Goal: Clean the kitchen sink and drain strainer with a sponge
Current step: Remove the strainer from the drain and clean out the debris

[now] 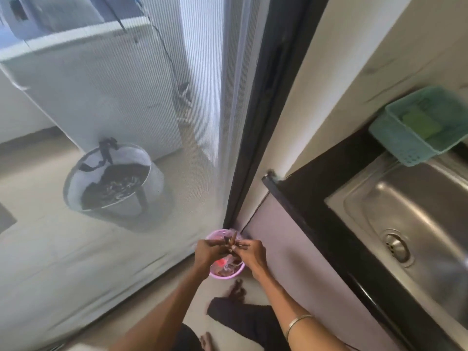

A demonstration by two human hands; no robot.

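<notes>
The steel sink [417,198] lies at the right, set in a black counter [316,198], with its round drain strainer [396,247] seated in the basin floor. A yellow-green sponge [420,122] lies in a teal basket [395,140] hung at the sink's back edge. Both hands are low over a small pink bin [222,276] on the floor, left of the counter. My left hand [210,252] and my right hand [250,254] meet fingertip to fingertip and pinch a small dark object [231,243], too blurred to identify.
A dark door frame [266,110] rises just behind the bin, with a glass panel to its left. Behind the glass stand a grey bucket [111,183] and a white appliance [88,84]. My bare foot [238,290] is beside the bin, near the cabinet front [291,249].
</notes>
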